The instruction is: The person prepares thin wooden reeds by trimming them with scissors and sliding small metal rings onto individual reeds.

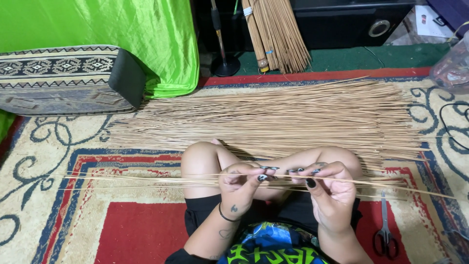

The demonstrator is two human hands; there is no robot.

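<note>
Thin sticks [195,180]: pinched crosswise above the lap (a few only).
Left hand [239,183]: closed on them.
Right hand [328,188]: likewise closed.
Stick pile [293,120]: spread toward rug's [63,146] far edge.
Scissors [385,230]: near right edge.

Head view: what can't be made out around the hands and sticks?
- Stick count in the left hand and right hand: too thin, fingers overlap them.
- Scissors: handles cut by the bottom edge.
- Stick pile: near edge hidden behind the knees.
- Bag: cut by the right edge.
</note>
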